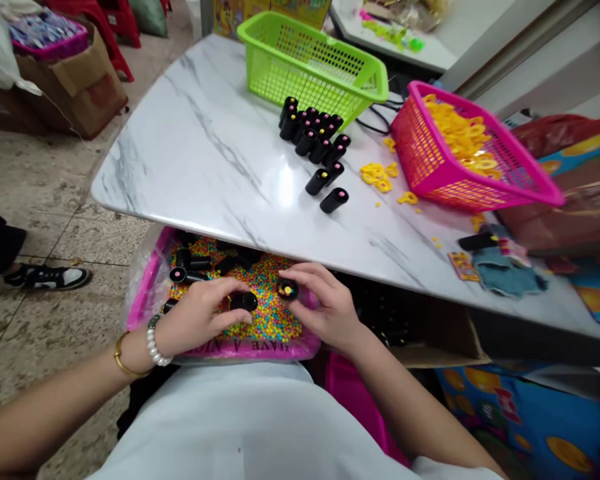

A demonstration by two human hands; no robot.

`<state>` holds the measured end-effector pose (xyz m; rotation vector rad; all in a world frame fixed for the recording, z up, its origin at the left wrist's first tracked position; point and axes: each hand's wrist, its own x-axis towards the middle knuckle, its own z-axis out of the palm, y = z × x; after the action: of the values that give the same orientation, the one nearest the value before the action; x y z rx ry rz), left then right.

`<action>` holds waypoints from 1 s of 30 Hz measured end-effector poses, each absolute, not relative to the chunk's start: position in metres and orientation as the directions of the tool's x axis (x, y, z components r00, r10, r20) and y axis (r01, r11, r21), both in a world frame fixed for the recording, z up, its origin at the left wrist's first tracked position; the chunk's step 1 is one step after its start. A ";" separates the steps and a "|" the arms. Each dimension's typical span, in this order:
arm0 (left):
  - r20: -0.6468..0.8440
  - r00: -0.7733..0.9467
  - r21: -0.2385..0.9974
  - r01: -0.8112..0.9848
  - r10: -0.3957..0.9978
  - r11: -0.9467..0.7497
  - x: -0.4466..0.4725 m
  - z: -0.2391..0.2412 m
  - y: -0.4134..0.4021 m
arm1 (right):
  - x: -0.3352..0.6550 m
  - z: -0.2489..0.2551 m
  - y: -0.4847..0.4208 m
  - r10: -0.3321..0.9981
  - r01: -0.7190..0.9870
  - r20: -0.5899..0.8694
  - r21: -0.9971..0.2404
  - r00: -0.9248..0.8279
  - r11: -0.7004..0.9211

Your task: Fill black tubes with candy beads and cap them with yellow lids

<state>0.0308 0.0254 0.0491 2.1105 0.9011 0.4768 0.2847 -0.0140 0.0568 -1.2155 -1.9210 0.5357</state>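
A pink tray rests on my lap, filled with small multicoloured candies and several black tubes. My left hand, with a pearl bracelet and a gold bangle at the wrist, has its fingers closed on a black tube lying over the candies. My right hand pinches another black tube upright, its candy-filled mouth facing up. On the marble table beyond, several filled black tubes lie in a cluster.
A green basket stands at the table's back. A pink basket of yellow rings sits to the right, with loose yellow rings beside it. Cardboard boxes stand on the floor at left, near another person's shoe.
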 end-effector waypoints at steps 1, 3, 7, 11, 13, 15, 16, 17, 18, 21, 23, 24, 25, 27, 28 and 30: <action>0.031 0.652 0.820 0.417 0.757 -0.393 0.035 0.050 0.026 | 0.287 0.061 -0.013 0.892 0.567 0.401 -0.693 -0.210 0.445; 0.019 0.608 0.885 0.359 0.794 -0.297 0.044 0.051 0.027 | 0.292 0.070 -0.010 0.906 0.567 0.399 -0.718 -0.138 0.403; 0.041 0.591 0.938 0.255 0.806 -0.235 0.061 0.048 0.033 | 0.291 0.085 -0.004 0.897 0.590 0.414 -0.690 -0.154 0.420; 0.053 0.561 0.949 0.230 0.826 -0.217 0.065 0.036 0.042 | 0.286 0.083 -0.003 0.736 0.642 0.545 -0.406 -0.401 0.651; 0.022 0.529 0.948 0.259 0.848 -0.186 0.062 0.029 0.044 | 0.287 0.076 -0.004 0.642 0.652 0.589 -0.240 -0.491 0.719; -0.012 0.519 0.945 0.287 0.855 -0.160 0.058 0.025 0.045 | 0.290 0.068 -0.004 0.597 0.671 0.609 -0.138 -0.522 0.729; -0.025 0.522 0.943 0.295 0.853 -0.152 0.056 0.023 0.044 | 0.292 0.066 -0.004 0.591 0.685 0.618 -0.113 -0.518 0.720; -0.034 0.529 0.943 0.298 0.848 -0.148 0.055 0.023 0.043 | 0.293 0.063 -0.004 0.592 0.701 0.628 -0.103 -0.504 0.706; -0.043 0.537 0.944 0.297 0.842 -0.141 0.054 0.024 0.042 | 0.292 0.061 -0.003 0.597 0.712 0.637 -0.106 -0.488 0.694; -0.089 0.561 0.963 0.260 0.823 -0.074 0.058 0.027 0.038 | 0.288 0.061 -0.003 0.648 0.712 0.641 -0.218 -0.411 0.667; -0.135 0.584 0.979 0.201 0.801 0.018 0.062 0.031 0.036 | 0.283 0.065 -0.004 0.720 0.692 0.612 -0.364 -0.327 0.624; -0.153 0.599 0.983 0.170 0.786 0.063 0.064 0.033 0.034 | 0.281 0.068 -0.005 0.764 0.677 0.582 -0.446 -0.278 0.586; -0.163 0.614 0.985 0.143 0.772 0.094 0.066 0.035 0.033 | 0.280 0.072 -0.006 0.811 0.653 0.539 -0.534 -0.226 0.537; -0.174 0.636 0.985 0.119 0.752 0.127 0.069 0.038 0.031 | 0.283 0.081 -0.005 0.906 0.559 0.406 -0.727 -0.120 0.400; -0.183 0.641 0.983 0.120 0.745 0.138 0.070 0.039 0.030 | 0.287 0.085 -0.004 0.946 0.488 0.315 -0.816 -0.071 0.309; -0.212 0.640 0.977 0.136 0.738 0.163 0.069 0.038 0.027 | 0.299 0.091 0.004 0.991 0.347 0.130 -0.931 0.032 0.111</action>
<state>0.0691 0.0273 0.0378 1.3661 0.8111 0.5047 0.2990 0.0044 0.0906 -1.3893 -1.4737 0.8894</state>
